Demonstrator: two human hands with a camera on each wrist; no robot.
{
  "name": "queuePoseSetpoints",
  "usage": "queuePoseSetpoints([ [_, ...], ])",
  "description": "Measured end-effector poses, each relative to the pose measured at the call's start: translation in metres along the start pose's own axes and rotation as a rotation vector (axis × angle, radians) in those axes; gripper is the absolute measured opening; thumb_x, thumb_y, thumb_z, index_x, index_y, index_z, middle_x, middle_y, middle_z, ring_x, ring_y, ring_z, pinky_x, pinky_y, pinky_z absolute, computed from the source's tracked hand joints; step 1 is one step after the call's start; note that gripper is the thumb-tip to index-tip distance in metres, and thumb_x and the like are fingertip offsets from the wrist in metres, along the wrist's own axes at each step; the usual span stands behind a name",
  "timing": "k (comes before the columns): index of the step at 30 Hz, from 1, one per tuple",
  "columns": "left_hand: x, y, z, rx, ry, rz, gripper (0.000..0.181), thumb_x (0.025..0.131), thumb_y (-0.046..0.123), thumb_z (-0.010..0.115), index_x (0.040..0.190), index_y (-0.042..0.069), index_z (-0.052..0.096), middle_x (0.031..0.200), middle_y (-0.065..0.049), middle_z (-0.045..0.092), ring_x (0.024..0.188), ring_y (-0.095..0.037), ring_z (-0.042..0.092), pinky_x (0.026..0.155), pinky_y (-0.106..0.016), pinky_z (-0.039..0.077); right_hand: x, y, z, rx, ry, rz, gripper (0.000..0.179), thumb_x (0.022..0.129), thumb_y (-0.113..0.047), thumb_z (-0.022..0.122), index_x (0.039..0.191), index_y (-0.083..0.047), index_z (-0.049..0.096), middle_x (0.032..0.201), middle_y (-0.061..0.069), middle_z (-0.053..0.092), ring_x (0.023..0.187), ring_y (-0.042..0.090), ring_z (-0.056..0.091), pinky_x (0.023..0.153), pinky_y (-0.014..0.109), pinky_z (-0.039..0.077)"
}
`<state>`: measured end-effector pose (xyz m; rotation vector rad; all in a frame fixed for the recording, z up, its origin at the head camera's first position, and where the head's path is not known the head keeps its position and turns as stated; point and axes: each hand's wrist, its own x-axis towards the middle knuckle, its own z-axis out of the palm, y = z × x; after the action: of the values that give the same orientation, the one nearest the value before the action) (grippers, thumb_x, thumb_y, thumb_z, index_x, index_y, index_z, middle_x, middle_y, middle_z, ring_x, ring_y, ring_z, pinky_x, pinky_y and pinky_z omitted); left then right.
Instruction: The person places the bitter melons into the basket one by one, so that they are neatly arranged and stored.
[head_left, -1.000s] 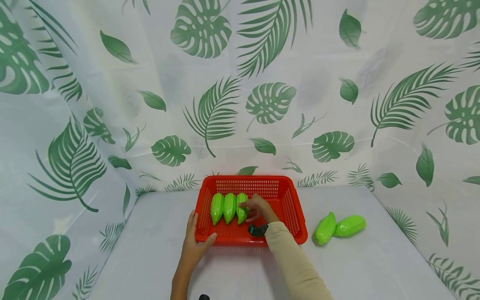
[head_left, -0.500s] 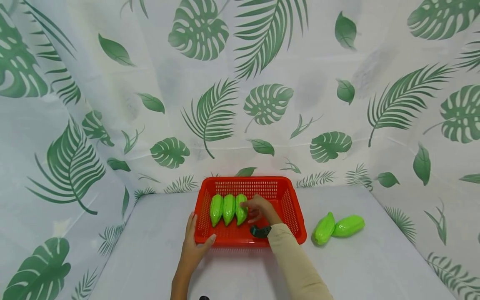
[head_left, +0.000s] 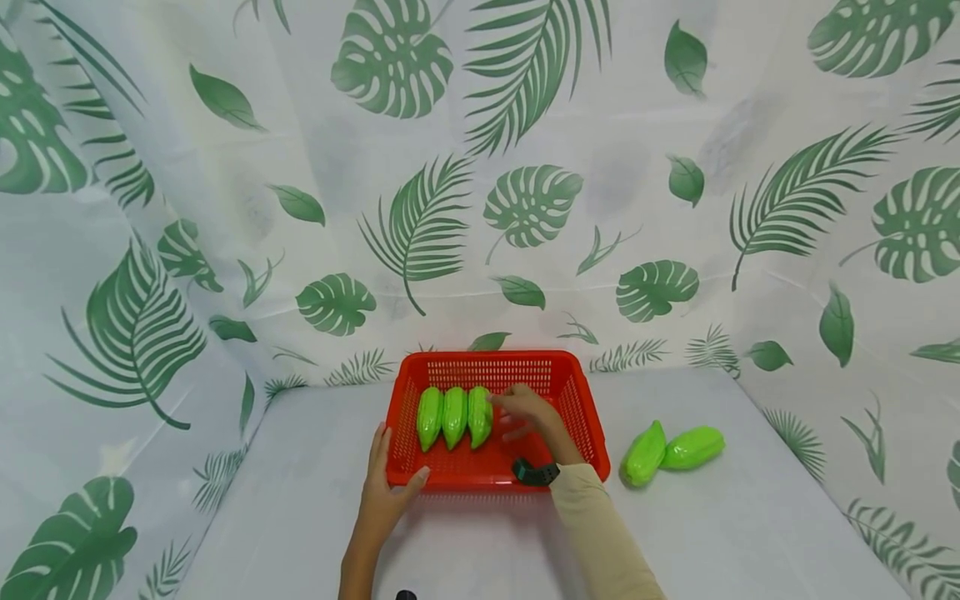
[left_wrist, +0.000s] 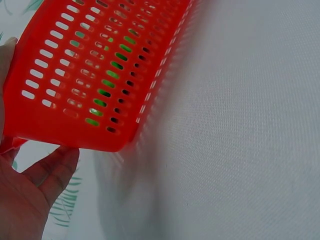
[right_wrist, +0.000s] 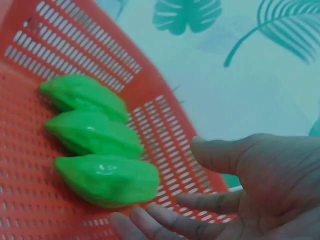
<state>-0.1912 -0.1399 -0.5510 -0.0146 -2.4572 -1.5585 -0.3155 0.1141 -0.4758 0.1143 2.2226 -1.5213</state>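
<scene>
Three shiny, bright green, ridged fruit-shaped pieces with pointed ends lie side by side at the left inside a red plastic basket (head_left: 480,482): a left one (head_left: 430,419), a middle one (head_left: 454,418) and a right one (head_left: 480,417). My left hand (head_left: 384,500) grips the basket's front left corner, thumb at the front rim and fingers along the left side. Just right of the right piece is my right hand (head_left: 528,412), its fingers loosely spread. In the right wrist view that hand (right_wrist: 260,190) has nothing between thumb and fingers; its fingertips are near the closest green piece (right_wrist: 110,180).
Two more green pieces, one upright-leaning (head_left: 643,454) and one lying sideways (head_left: 693,448), touch on the white tabletop (head_left: 300,517) right of the basket. A leaf-patterned cloth (head_left: 465,208) stands behind and at both sides. A small black object (head_left: 406,595) shows at the bottom edge.
My right hand has drawn back to the right from the right green piece, its fingers spreading. The left hand keeps its place on the basket corner.
</scene>
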Motion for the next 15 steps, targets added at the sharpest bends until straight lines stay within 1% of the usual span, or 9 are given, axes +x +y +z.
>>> queuePoseSetpoints([
  [2,0.000,0.000,0.000,-0.011,-0.004,0.006,0.097,0.084,0.046,0.073,0.157,0.014,0.018,0.165,-0.002,0.010,0.152,-0.032,0.012,0.115,-0.061,0.023,-0.006,0.000,-0.001,-0.005,-0.023,-0.036,0.048,0.098,-0.033,0.058,0.129,0.003,0.049,0.118,0.024,0.055,0.100,0.034,0.062,0.076,0.046,0.060],
  [5,0.000,-0.001,-0.001,-0.011,-0.009,0.013,0.097,0.084,0.046,0.073,0.157,0.014,0.018,0.165,-0.002,0.010,0.152,-0.031,0.011,0.116,-0.062,0.022,-0.014,-0.002,-0.003,-0.028,-0.047,-0.092,0.048,0.099,-0.031,0.056,0.133,0.002,0.049,0.127,0.025,0.055,0.108,0.037,0.062,0.083,0.049,0.058],
  [10,0.001,0.000,-0.001,-0.002,-0.008,0.013,0.096,0.084,0.044,0.073,0.157,0.013,0.018,0.165,-0.002,0.010,0.152,-0.032,0.012,0.115,-0.061,0.023,-0.027,-0.005,-0.008,-0.075,-0.047,-0.163,0.041,0.099,-0.029,0.057,0.129,0.000,0.054,0.126,0.024,0.058,0.108,0.037,0.064,0.083,0.049,0.058],
  [15,0.000,0.000,0.000,-0.001,-0.011,-0.007,0.094,0.085,0.037,0.073,0.157,0.014,0.018,0.165,0.000,0.009,0.152,-0.031,0.012,0.116,-0.059,0.024,-0.038,-0.002,-0.015,-0.057,-0.059,-0.213,0.039,0.099,-0.028,0.057,0.129,-0.002,0.056,0.124,0.023,0.060,0.111,0.038,0.063,0.086,0.049,0.057],
])
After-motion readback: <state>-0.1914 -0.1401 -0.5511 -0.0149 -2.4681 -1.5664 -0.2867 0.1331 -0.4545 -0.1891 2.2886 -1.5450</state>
